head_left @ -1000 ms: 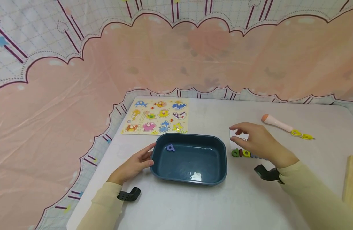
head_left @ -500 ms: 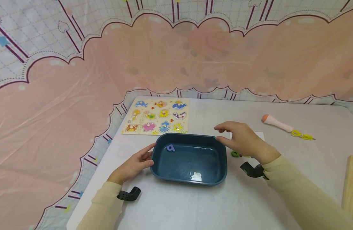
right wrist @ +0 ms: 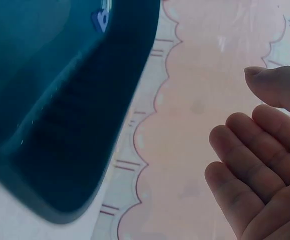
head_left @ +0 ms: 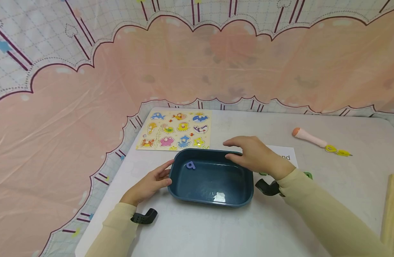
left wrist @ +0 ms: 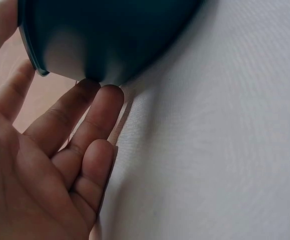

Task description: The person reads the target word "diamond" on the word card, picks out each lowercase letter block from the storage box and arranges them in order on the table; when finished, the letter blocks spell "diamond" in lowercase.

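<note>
White table [head_left: 235, 228] — blue tub [head_left: 245, 185] long axis left-right, left hand [head_left: 148, 185] steadying.

A white desk [head_left: 216, 228] is enclosed behind by a pink scalloped backdrop [head_left: 184, 67] with grid-patterned borders.

A dark teal rectangular tub [head_left: 211, 177] with rounded corners sits upright near the middle of the table, long side running left to right. Inside, at its far left corner, lies a small purple letter [head_left: 190, 165] (shaped like an "a"), flat on the bottom.
</note>
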Action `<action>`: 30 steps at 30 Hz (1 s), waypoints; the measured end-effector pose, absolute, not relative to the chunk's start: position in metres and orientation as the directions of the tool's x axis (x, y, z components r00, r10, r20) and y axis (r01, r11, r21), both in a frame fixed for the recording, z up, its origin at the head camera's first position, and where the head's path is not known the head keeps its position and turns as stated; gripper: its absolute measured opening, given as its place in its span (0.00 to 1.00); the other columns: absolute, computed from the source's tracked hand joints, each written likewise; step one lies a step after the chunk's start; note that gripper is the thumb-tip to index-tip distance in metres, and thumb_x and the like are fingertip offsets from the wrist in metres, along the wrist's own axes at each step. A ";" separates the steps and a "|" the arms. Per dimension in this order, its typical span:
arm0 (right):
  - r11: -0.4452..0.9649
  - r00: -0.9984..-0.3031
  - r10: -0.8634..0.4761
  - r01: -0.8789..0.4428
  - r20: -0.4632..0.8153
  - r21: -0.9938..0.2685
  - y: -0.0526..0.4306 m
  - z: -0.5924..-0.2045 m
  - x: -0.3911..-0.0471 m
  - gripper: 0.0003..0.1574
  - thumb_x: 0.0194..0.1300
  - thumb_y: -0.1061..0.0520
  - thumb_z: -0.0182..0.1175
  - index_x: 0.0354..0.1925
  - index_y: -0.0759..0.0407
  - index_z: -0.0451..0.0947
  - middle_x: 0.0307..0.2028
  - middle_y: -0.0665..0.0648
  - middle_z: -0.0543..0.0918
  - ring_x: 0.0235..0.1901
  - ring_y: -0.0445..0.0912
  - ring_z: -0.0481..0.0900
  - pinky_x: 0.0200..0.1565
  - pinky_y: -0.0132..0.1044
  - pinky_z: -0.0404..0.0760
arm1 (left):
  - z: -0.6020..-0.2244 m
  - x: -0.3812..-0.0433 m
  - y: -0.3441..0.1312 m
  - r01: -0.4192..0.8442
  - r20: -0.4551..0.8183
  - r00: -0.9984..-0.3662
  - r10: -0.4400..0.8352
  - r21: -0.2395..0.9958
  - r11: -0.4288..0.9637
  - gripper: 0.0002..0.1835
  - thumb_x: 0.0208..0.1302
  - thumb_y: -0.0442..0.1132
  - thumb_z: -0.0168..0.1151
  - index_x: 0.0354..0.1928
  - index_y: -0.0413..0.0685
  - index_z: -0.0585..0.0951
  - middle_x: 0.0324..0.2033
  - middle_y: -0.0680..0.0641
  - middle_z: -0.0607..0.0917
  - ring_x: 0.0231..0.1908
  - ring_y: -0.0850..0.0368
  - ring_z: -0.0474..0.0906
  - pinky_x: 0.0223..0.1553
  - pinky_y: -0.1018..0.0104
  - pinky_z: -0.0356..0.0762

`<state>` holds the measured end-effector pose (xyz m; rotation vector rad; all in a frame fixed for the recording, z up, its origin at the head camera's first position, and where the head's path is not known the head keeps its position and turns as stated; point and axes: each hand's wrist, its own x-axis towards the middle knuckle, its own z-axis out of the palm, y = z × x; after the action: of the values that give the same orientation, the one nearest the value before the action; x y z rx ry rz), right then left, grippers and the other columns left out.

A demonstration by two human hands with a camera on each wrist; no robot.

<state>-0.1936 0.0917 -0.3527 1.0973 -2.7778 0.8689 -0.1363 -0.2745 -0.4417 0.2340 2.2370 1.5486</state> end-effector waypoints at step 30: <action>0.540 -0.634 -0.773 -0.669 0.014 -0.510 0.017 -0.372 -0.203 0.26 0.69 0.54 0.65 0.62 0.62 0.78 0.58 0.58 0.82 0.58 0.51 0.79 0.62 0.44 0.74 | -0.444 -0.137 -0.275 -0.103 -0.249 -0.902 0.352 0.917 0.386 0.40 0.72 0.45 0.62 0.80 0.54 0.54 0.71 0.30 0.64 0.70 0.35 0.62 0.67 0.39 0.60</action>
<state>-0.2034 0.0173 -0.3724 1.3973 -2.9400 0.8174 -0.1372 -0.2754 -0.4436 0.2148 2.2453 1.5285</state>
